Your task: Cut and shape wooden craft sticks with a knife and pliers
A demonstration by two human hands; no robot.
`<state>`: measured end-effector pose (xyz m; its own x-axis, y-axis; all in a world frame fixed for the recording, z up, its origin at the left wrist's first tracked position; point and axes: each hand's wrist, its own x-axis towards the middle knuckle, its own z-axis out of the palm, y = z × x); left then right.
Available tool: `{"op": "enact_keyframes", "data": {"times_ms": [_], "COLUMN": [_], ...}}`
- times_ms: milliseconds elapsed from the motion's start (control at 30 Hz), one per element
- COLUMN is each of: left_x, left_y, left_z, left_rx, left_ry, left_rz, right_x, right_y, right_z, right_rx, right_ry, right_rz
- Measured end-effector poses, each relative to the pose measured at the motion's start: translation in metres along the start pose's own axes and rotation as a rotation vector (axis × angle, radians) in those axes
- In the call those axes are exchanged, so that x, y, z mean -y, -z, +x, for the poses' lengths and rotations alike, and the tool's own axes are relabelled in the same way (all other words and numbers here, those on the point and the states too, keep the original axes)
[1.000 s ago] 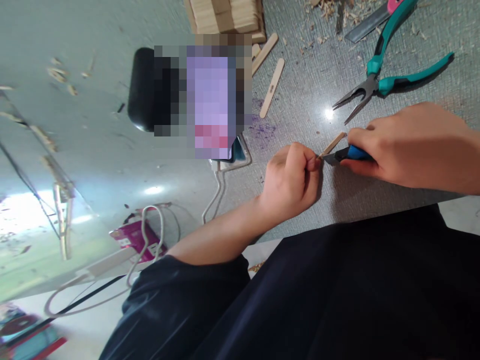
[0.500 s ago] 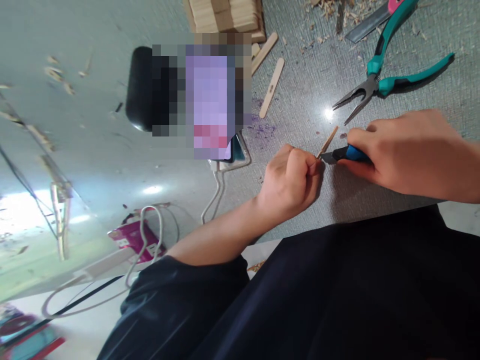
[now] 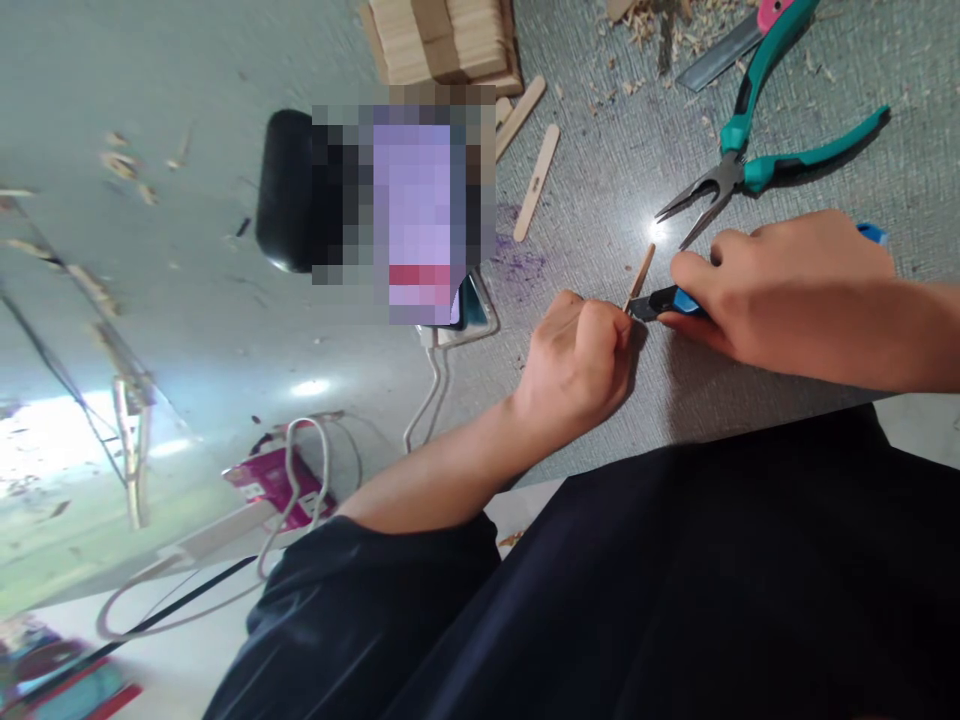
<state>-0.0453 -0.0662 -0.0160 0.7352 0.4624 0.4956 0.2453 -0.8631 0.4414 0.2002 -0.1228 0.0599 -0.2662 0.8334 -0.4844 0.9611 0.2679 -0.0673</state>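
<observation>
Blade to wood, right by the desk's near edge! The left hand [image 3: 577, 350] has its fingers curled tight, pinching the lower end of a thin stick [image 3: 640, 275], whose free end slants up and away from that edge. Over on the other side, the right hand [image 3: 795, 290] has its fingers wrapped around a knife [image 3: 660, 303], blue grip, dark nose, the blade meeting the stick just beside the left fingers. A paring or trimming cut looks to be the step in hand, and the next move would call for a firm pinch, light pressure and a thumb clear of that edge. Whether the stick touches the desk [image 3: 585, 220] or hangs just over it, I can't tell.

Now the materials! The held stick is narrow, brown and straight; farther in from the near edge lies a loose stick [image 3: 537, 185], pale, flat and round-ended. Beyond it sits a bundle [image 3: 465, 35], smooth blond wood under a brown band. The pliers [image 3: 724, 175] lie spread just past the right hand, grey metal tapering to points, teal and black grips. Curly shavings [image 3: 641, 22] litter the finely ribbed grey top, near a flat steel blade [image 3: 716, 60] with a pink end.
</observation>
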Motion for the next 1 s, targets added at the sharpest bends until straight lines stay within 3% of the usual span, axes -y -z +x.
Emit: {"op": "enact_keyframes", "data": {"times_ms": [333, 600, 1000], "left_x": [0.003, 0.007, 0.009], "left_y": [0.004, 0.005, 0.007], "left_z": [0.004, 0.004, 0.008], "left_rx": [-0.017, -0.028, -0.027], "left_ry": [0.010, -0.015, -0.066], "left_rz": [-0.006, 0.013, 0.034], "right_x": [-0.002, -0.006, -0.007], "right_y": [-0.015, -0.015, -0.006], "right_z": [0.001, 0.001, 0.002], "right_rx": [-0.184, -0.272, -0.186], "right_ry": [-0.010, 0.029, 0.041], "right_rz": [0.009, 0.055, -0.017]}}
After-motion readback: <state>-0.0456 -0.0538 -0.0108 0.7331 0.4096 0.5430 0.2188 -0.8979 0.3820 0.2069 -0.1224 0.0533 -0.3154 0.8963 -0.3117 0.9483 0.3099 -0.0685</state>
